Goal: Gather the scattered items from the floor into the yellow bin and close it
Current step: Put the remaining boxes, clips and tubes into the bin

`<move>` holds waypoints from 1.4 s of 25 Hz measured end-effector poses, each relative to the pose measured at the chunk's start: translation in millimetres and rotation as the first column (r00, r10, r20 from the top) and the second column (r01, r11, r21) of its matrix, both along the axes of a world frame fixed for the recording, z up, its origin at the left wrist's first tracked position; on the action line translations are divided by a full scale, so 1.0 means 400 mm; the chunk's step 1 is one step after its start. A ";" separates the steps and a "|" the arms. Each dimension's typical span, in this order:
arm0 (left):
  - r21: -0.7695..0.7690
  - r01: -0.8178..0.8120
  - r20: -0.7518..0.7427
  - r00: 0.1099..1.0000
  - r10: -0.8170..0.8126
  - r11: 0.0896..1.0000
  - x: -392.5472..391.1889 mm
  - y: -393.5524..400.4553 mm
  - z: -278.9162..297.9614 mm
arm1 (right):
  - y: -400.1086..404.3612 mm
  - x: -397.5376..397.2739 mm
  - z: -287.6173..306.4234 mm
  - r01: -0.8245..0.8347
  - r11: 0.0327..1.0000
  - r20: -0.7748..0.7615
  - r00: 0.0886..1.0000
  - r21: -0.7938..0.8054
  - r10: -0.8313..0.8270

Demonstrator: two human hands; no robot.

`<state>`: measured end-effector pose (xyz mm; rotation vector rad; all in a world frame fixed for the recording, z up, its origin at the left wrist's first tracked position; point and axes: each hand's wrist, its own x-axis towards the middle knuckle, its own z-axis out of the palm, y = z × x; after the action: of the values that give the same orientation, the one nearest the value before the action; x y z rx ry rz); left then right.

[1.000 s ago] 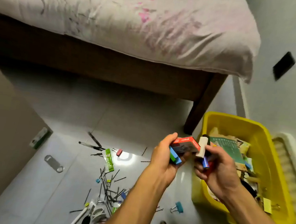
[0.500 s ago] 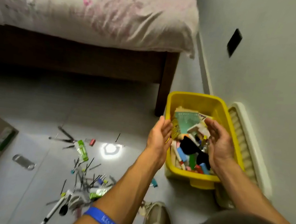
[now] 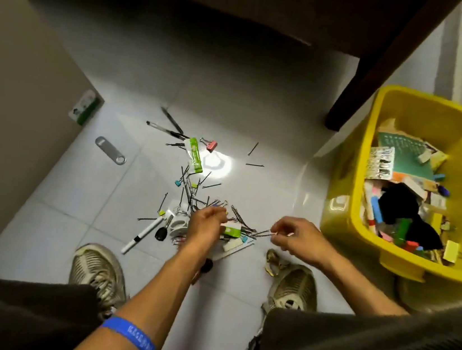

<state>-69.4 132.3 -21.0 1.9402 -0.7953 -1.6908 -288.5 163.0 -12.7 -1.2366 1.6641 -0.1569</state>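
The open yellow bin (image 3: 439, 101) stands at the right and holds cards, boxes, clips and a black object. A heap of black hairpins (image 3: 191, 196) with small binder clips lies on the pale tiles in the middle. My left hand (image 3: 207, 226) is down on this heap with its fingertips pinched together on hairpins, next to a green-white packet (image 3: 231, 230). Near the heap's right edge, my right hand (image 3: 299, 238) pinches a thin hairpin between thumb and fingers. A white marker (image 3: 142, 233) and a black key fob (image 3: 160, 234) lie left of my left hand.
Farther out lie two black pens (image 3: 168, 125), a green sachet (image 3: 194, 155), a pink binder clip (image 3: 211, 144) and a metal bottle opener (image 3: 110, 150). A green box (image 3: 84, 107) rests against the left panel. A dark bed leg (image 3: 362, 83) stands beside the bin. My shoes (image 3: 99, 272) flank the heap.
My hands, which held boxes and then opened over the bin, have come down to the floor heap and pinched hairpins. The view has tilted down from the bed to the floor.
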 end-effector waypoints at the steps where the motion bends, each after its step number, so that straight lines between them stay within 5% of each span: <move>1: 0.000 0.048 0.079 0.996 -0.048 0.999 0.017 0.018 -0.041 | 0.014 0.004 -0.057 -0.186 0.981 -0.267 0.944 0.057 0.195; 3: 0.007 0.217 0.328 0.922 -0.207 0.976 0.052 0.058 -0.105 | 0.053 0.021 -0.156 -0.395 0.892 -0.489 0.746 0.221 0.452; 6: 0.090 0.469 0.638 0.651 -0.412 0.879 0.105 0.150 -0.179 | 0.093 0.044 -0.242 -0.422 0.899 -0.444 0.787 0.120 0.429; 8: 0.118 0.529 0.661 0.590 -0.464 0.841 0.122 0.196 -0.215 | 0.083 0.056 -0.260 -0.376 0.925 -0.363 0.857 0.048 0.367; 13: 0.014 0.539 0.616 0.659 -0.432 0.842 0.124 0.218 -0.234 | 0.072 0.075 -0.278 0.065 0.997 -0.145 0.987 -0.036 -0.070; 15: 0.095 0.572 0.670 0.568 -0.478 0.814 0.156 0.234 -0.238 | 0.078 0.089 -0.276 0.193 0.981 -0.068 0.979 -0.028 -0.194; 19: 0.099 0.814 0.703 0.350 -0.619 0.573 0.145 0.241 -0.241 | 0.100 0.115 -0.264 0.204 0.978 -0.051 0.977 -0.053 -0.207; 21: 0.068 0.832 0.679 0.365 -0.637 0.550 0.119 0.221 -0.244 | 0.106 0.124 -0.251 0.062 0.994 -0.262 0.962 -0.085 -0.082; 24: 0.035 0.761 0.568 0.518 -0.639 0.648 0.110 0.209 -0.241 | 0.121 0.137 -0.254 -0.142 0.990 -0.471 0.872 0.017 0.133; 27: 0.028 0.711 0.539 0.582 -0.609 0.703 0.104 0.198 -0.236 | 0.128 0.143 -0.271 -0.121 0.993 -0.356 0.928 -0.004 0.111; 30: 0.023 0.720 0.654 0.514 -0.555 0.693 0.109 0.197 -0.243 | 0.132 0.151 -0.278 -0.104 0.994 -0.215 0.971 0.023 0.107; 35: 0.080 0.733 0.740 0.411 -0.533 0.676 0.158 0.214 -0.264 | 0.113 0.162 -0.266 0.126 0.989 0.116 0.984 0.081 -0.135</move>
<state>-6.3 217.9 -126.4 2.2389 -2.2083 -0.9348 -223.7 208.1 -119.0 -1.0429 1.6312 -0.2449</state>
